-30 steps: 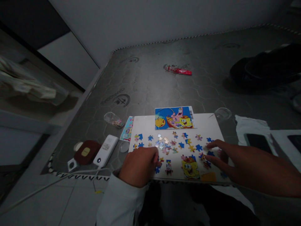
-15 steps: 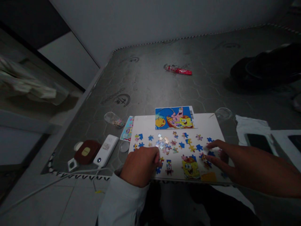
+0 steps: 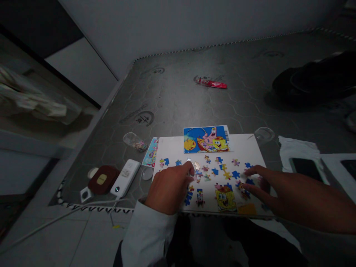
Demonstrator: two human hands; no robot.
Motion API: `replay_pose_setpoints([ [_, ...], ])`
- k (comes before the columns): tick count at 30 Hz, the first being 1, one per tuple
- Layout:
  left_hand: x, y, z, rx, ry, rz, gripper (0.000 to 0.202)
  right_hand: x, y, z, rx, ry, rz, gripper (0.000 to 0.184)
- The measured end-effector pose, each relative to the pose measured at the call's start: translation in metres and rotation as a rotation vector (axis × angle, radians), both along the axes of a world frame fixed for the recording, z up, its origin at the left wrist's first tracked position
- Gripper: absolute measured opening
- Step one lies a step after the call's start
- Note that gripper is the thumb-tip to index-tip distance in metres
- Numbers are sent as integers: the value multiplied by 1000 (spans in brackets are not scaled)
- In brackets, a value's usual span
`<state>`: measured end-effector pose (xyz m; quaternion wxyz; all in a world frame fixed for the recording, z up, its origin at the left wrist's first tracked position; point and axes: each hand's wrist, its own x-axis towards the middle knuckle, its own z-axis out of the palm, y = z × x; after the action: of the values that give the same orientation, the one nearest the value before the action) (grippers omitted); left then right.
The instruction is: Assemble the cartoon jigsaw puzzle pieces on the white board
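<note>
Thin jigsaw pieces [image 3: 207, 177], likely light, stiff card best pinched by their edges, lie on a white board [image 3: 172, 148] at lower centre, under the half-curled left hand [image 3: 168, 193] and spread right hand [image 3: 274, 189], any hold unclear.

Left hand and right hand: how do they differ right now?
The left hand is curled near the white board's middle; the right hand is spread near its right side. The left wrist has a white sleeve; the right forearm is bare. Both reach over jigsaw pieces on the board.
</note>
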<state>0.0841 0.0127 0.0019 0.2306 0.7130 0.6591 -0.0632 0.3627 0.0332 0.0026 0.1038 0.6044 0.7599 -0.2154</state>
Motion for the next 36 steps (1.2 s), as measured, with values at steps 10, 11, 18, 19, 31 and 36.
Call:
replay_pose_setpoints([
  [10,3,-1,-9,30,-43,-89,30,3,0,-5,22,-26,19,51],
  [11,3,-1,-9,34,-49,-93,29,4,0,-5,19,-31,20,50],
  [18,2,0,-9,31,-48,-82,27,9,-1,-13,18,-32,7,50],
  [19,2,-1,-10,34,-47,-87,27,9,-1,-13,20,-27,8,50],
  [31,4,-1,-9,25,-19,-102,28,6,-1,-9,44,-5,1,51],
  [36,5,-1,-8,10,-6,-111,29,4,-1,-6,45,-15,4,48],
])
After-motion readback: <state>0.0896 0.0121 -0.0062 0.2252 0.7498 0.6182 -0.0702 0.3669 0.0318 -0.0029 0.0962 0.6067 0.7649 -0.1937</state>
